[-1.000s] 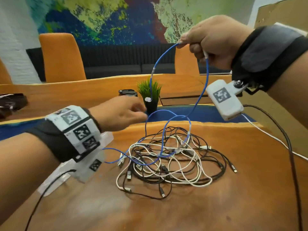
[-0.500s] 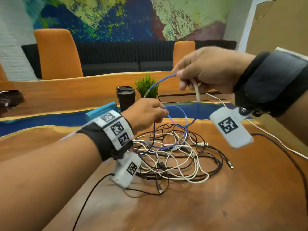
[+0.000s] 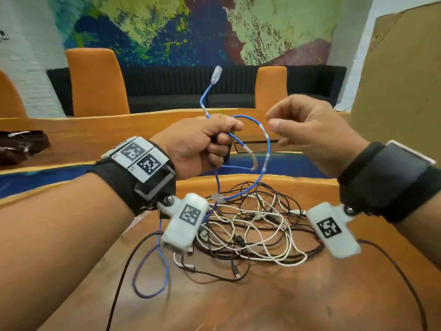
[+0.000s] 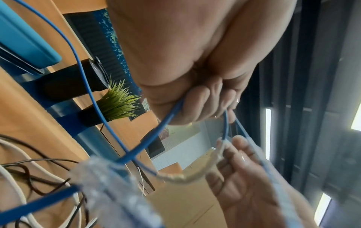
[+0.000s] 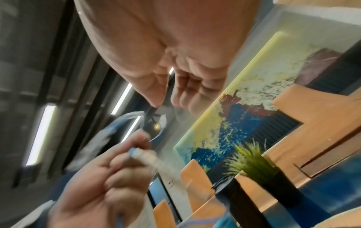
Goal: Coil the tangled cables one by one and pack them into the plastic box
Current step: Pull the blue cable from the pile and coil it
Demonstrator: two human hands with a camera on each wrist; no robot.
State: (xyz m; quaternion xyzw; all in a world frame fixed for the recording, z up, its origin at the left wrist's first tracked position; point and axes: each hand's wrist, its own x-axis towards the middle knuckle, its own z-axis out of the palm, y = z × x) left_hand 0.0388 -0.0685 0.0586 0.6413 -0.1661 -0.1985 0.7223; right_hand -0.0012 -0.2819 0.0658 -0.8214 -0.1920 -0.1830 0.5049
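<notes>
The left hand (image 3: 202, 144) is clenched around the blue cable (image 3: 267, 149), gripping several passes of it above the pile of cables (image 3: 250, 225). The right hand (image 3: 310, 132) holds nothing; its fingers are loosely curled, thumb and forefinger apart, just beside the cable's loop (touching or not, I cannot tell). From the left fist one end rises to a clear plug (image 3: 216, 76), a loop hangs down toward the pile, and another stretch trails onto the wooden table (image 3: 262, 302) left of the pile. Clear tape bands the cable in places.
</notes>
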